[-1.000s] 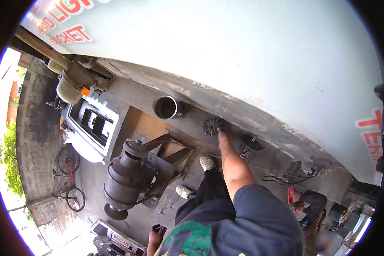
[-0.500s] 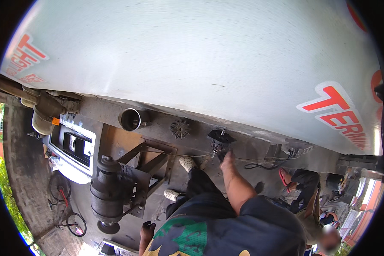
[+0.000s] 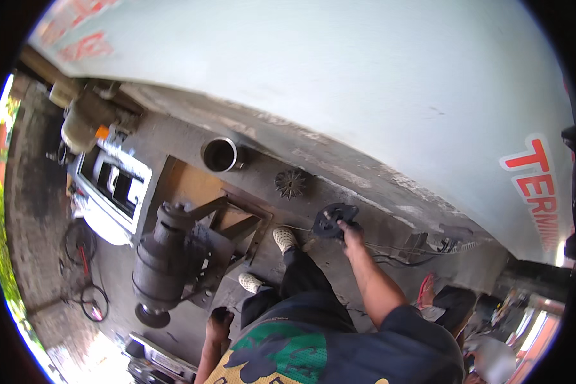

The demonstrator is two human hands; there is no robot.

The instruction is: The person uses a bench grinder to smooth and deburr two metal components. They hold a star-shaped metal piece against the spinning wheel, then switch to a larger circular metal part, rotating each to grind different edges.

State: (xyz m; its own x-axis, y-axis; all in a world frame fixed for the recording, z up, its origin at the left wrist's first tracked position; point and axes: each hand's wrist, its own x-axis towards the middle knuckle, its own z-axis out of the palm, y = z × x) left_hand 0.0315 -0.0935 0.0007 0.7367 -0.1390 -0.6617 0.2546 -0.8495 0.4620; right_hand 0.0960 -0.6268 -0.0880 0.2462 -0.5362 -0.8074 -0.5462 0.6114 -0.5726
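Note:
My right hand (image 3: 352, 234), its fingers blackened, grips the edge of a dark metal flange plate (image 3: 331, 219) with holes and a short stub in its middle. My right arm is stretched out over the floor. Left of the plate, a finned, star-shaped metal part (image 3: 290, 184) stands on the floor. Beyond that is an open metal cylinder (image 3: 221, 155). Low at my left side hangs my left hand (image 3: 219, 322), with dark fingers curled in. Whatever it may hold is hidden.
A large motor-like machine (image 3: 161, 272) on a steel frame (image 3: 253, 224) stands at my left. Ahead runs a pale panel (image 3: 313, 83) with red lettering above a low wall. A person's foot in a red sandal (image 3: 426, 291) is at right. A bicycle (image 3: 86, 269) is far left.
My right hand has swung slightly right and nearer, and the plate now shows its flat face. The view has turned and shifted. My left hand appears higher in the picture.

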